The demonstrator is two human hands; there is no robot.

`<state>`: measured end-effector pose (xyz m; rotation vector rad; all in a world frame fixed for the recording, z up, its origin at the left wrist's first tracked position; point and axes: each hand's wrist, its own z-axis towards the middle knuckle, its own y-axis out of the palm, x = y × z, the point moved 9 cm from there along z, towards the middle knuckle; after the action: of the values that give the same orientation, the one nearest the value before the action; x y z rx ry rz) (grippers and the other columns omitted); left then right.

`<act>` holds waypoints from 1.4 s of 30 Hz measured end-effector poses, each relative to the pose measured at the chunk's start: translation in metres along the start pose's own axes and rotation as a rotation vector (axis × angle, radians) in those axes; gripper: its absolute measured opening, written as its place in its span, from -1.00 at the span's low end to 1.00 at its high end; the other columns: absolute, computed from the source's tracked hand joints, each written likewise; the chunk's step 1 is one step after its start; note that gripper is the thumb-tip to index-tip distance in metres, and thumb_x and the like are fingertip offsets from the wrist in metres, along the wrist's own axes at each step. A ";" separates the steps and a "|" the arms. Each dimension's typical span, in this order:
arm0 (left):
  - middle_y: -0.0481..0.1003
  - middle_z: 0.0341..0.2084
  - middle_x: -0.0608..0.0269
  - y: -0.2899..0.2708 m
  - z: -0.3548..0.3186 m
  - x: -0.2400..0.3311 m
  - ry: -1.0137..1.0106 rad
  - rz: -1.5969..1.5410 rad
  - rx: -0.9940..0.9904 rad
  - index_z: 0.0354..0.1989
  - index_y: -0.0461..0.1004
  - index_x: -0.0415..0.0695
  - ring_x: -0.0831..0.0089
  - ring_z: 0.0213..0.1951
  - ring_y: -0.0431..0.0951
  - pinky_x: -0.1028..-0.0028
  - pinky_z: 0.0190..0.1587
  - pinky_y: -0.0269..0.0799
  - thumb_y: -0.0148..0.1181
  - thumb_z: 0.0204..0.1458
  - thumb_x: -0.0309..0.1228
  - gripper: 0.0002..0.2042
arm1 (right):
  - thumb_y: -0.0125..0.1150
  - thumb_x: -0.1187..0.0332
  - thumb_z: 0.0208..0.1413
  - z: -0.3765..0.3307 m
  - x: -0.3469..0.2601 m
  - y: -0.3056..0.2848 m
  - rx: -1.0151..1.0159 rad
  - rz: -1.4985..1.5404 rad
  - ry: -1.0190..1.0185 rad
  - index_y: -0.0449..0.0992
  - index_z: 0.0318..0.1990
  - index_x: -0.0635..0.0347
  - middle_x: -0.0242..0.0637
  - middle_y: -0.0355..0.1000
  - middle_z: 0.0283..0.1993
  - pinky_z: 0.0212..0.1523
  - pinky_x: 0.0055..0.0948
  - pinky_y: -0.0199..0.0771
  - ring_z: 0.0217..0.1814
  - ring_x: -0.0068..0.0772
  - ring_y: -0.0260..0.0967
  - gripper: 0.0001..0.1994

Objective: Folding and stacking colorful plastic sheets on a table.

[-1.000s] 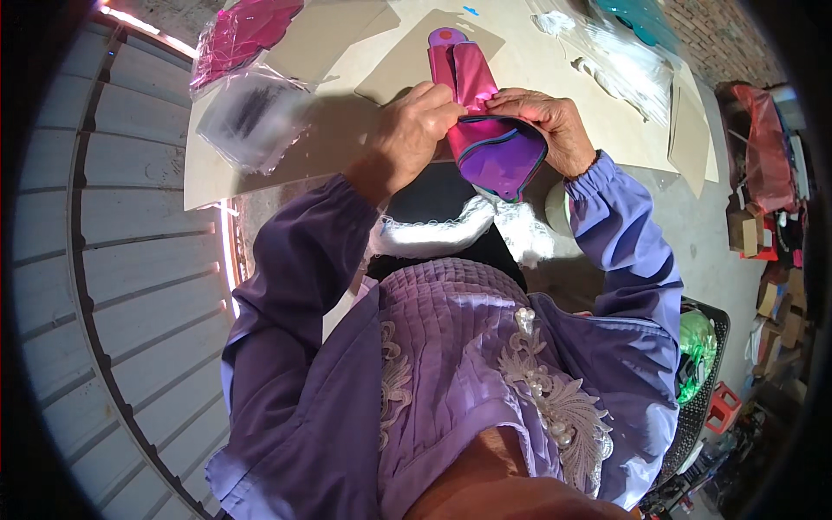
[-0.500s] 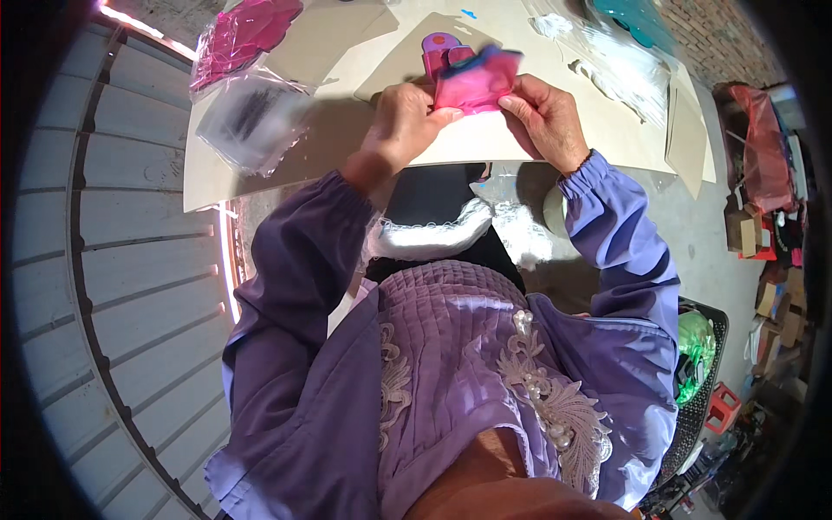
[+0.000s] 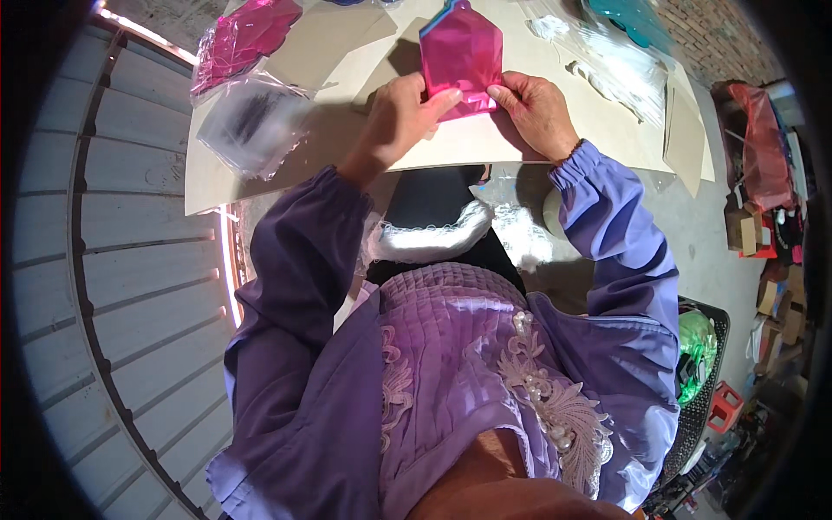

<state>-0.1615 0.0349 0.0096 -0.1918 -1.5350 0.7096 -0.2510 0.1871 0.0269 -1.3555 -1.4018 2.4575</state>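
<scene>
A flat, shiny magenta piece [image 3: 462, 56] with a blue edge lies on a beige cardboard sheet [image 3: 347, 147] in front of me. My left hand [image 3: 400, 113] presses down on its lower left corner. My right hand [image 3: 537, 108] pins its lower right corner with the fingertips. Both arms wear purple sleeves and reach forward over the sheet.
A bag of magenta pieces [image 3: 243, 39] and a clear plastic bag [image 3: 251, 121] lie at the sheet's left. Crumpled clear film [image 3: 607, 69] and a teal item [image 3: 628, 17] lie at the right. A corrugated metal shutter [image 3: 113, 260] runs along my left; boxes and clutter [image 3: 763, 225] stand at right.
The magenta piece was held up, curled between both hands; it has since been moved forward and laid flat on the cardboard, with both hands now pressing its near corners.
</scene>
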 end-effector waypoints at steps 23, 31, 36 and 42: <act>0.47 -0.11 -0.22 -0.021 0.044 0.008 -0.121 0.335 0.069 0.05 0.30 -0.32 0.03 -0.05 0.52 0.27 0.04 0.38 0.22 0.05 -0.10 -0.44 | 0.37 0.15 0.00 0.016 -0.013 -0.002 -0.022 -0.213 -0.001 0.52 -0.17 0.29 -0.07 0.54 -0.37 -0.24 -0.33 0.48 -0.33 -0.19 0.51 -0.61; 0.52 -0.21 0.05 -0.008 0.032 0.028 0.268 -0.446 0.129 0.06 0.29 -0.29 0.40 -0.17 0.52 0.42 -0.09 0.42 0.18 0.12 -0.37 -0.61 | 0.34 0.31 0.07 0.023 0.008 0.008 -0.212 0.940 0.173 0.53 -0.07 0.28 -0.33 0.56 -0.25 -0.17 -0.46 0.49 -0.23 -0.53 0.49 -0.68; 0.52 -0.31 0.21 -0.006 0.021 0.053 0.258 -0.454 -0.027 -0.04 0.37 -0.30 0.56 -0.30 0.48 0.49 -0.22 0.41 0.17 0.12 -0.43 -0.72 | 0.33 0.37 0.07 0.028 -0.005 -0.012 -0.210 0.954 0.124 0.59 -0.14 0.23 -0.41 0.54 -0.26 -0.20 -0.54 0.45 -0.27 -0.60 0.44 -0.79; 0.50 -0.41 0.26 -0.019 0.012 0.070 0.261 -0.273 -0.042 -0.19 0.46 -0.29 0.60 -0.39 0.46 0.52 -0.29 0.41 0.20 0.06 -0.53 -0.83 | 0.36 0.46 0.01 0.022 -0.037 -0.043 -0.081 0.557 -0.157 0.62 -0.31 0.26 -0.39 0.50 -0.34 -0.30 -0.57 0.38 -0.35 -0.59 0.39 -0.90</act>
<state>-0.1756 0.0533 0.0794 -0.0986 -1.2952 0.4187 -0.2591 0.1833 0.0873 -1.8144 -1.2997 2.9231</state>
